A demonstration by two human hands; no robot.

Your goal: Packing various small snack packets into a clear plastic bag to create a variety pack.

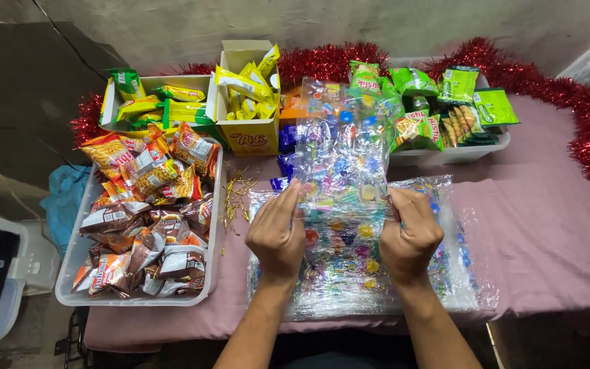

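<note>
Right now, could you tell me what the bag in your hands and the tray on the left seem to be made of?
The printed bag, held up by the left hand and right hand, looks like thin clear plastic film: glossy, crinkled, see-through. The snack tray seems rigid translucent plastic, pale, with smooth rounded rims.

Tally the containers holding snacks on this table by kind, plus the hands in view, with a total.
Clear plastic bins: 2, one with orange and brown packets, one with green packets
Open cardboard boxes: 2, one low, one tall yellow
Hands: 2, left hand and right hand, both gripping a clear patterned bag
Total: 6
</note>
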